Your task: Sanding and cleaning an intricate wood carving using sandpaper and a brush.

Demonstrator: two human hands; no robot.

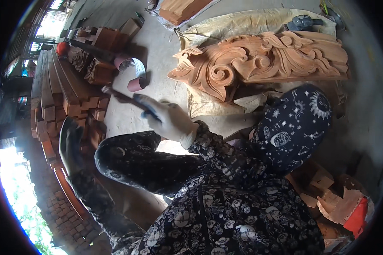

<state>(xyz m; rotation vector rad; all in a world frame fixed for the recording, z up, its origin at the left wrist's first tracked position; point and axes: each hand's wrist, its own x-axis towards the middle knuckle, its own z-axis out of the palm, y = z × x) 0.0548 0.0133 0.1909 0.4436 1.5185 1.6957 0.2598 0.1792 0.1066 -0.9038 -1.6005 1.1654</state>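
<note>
My right hand (174, 122), in a pale glove with dark fingertips, is closed around a narrow dark stick-like tool (125, 97). The tool points up and left, and its exact kind is unclear. Off to the left, my left hand (70, 144) is raised with its fingers stretched out and nothing visible in it. That hand is in shadow, beside the stacked timber (55, 91). Beyond my knees, a carved wooden panel (259, 61) with scrolls and leaves lies on a tan sheet (225, 27). Neither hand touches the panel.
A curled strip of sandpaper (136, 83) lies on the floor near the timber. A dark power tool (303, 22) rests at the panel's far edge. Wood offcuts and a torn box with red material (355, 217) are at the lower right. Bricks (68, 216) lie lower left.
</note>
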